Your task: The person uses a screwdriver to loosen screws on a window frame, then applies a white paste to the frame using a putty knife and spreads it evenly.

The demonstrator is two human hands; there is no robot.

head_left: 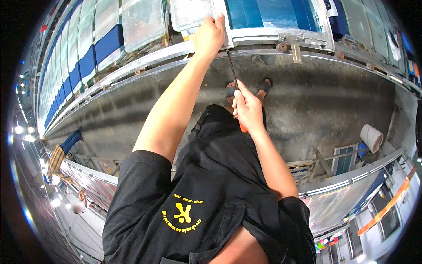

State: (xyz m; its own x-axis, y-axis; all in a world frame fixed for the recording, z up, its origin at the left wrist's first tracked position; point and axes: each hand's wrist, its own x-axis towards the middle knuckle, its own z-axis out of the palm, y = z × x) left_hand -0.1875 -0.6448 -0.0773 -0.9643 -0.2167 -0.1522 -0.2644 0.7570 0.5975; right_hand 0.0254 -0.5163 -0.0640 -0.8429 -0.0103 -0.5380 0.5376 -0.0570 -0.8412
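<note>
At the far left, a co-worker (64,152) in a checked top and blue trousers stands well apart. A row of pale, flat panels (100,22) runs along the tabletop (165,53), several with dark blue cloth (110,44) at their near ends.

Farther right, the person's left hand (210,36) reaches to the tabletop's edge, its fingers curled closed on the left bar of a metal frame (268,32); the fingers' far side is hidden.

Just right of it, a slim dark rod-like tool (233,69) slants from the frame's lower left corner down toward the person; whether its tip touches there cannot be told. The right hand (247,108) is closed around the tool's lower part, with its orange handle end (243,127) showing below. Sandalled feet stand on the grey floor (325,94) beyond.

The frame lies on the tabletop with blue inside it, a metal bracket (297,53) jutting from its near side. At the right, a whitish cylinder (372,138) lies tilted, well apart from the hands.
</note>
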